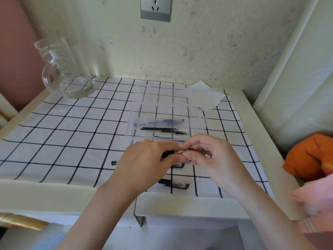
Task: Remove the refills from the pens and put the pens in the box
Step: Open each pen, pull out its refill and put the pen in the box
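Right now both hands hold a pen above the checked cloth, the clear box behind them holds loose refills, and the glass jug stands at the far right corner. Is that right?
Not quite. The head view shows the glass jug at the far left corner. The rest stands: the left hand and right hand hold a pen above the checked cloth, and the clear box holds loose refills.

Refills (163, 130) in box (201, 112), jug (64, 69) far left behind.
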A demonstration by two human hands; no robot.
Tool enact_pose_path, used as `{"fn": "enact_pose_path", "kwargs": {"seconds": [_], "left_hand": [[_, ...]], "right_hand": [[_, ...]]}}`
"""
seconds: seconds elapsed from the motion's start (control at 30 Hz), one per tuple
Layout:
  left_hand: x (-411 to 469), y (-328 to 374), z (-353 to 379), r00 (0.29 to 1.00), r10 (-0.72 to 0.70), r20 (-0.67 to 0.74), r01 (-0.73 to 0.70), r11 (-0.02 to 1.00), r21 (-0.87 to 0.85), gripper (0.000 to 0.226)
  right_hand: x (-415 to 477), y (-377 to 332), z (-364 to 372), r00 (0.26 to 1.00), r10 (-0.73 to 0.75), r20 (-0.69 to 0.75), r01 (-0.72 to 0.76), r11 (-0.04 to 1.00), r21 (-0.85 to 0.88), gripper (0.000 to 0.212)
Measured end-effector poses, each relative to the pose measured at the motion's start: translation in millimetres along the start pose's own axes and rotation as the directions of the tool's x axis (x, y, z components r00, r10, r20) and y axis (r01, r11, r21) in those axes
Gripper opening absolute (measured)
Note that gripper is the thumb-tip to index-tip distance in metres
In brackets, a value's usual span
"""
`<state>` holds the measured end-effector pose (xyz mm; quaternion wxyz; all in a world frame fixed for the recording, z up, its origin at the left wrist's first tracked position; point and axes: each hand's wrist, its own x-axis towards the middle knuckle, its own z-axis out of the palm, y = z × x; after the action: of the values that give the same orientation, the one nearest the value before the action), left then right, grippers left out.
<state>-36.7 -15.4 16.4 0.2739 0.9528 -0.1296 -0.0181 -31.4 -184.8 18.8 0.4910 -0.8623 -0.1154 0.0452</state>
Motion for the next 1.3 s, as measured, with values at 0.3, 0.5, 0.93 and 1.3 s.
{"fn": "enact_pose_path", "kwargs": {"seconds": [0.3,0.5,0.93,1.3], "left_hand": [[1.5,0.2,1.1,0.99,0.023,0.138,-0.004,0.99,-0.141,0.022],[0.6,-1.5,0.8,0.998,0.05,0.032,-0.046,0.992,-0.118,0.024],[2.2,-4.8,-5.7,0.996,0.042,0.076,-0.03,0.988,-0.149,0.02],[-1.1,-28.9,-7.0,0.993,-0.047,0.104,0.059,0.992,-0.112,0.017]], "right_hand": [[-1.0,-0.9,0.4,1.0,0.014,-0.016,-0.013,1.0,0.01,0.014],[-1.2,-3.3,-0.7,1.0,-0.006,-0.015,0.006,1.0,0.013,0.014],[-0.3,-2.8,-1.3,0.998,-0.054,-0.026,0.054,0.998,-0.017,0.016],[-5.2,14.1,4.4,0.984,0.112,0.139,-0.05,0.921,-0.387,0.005]]}}
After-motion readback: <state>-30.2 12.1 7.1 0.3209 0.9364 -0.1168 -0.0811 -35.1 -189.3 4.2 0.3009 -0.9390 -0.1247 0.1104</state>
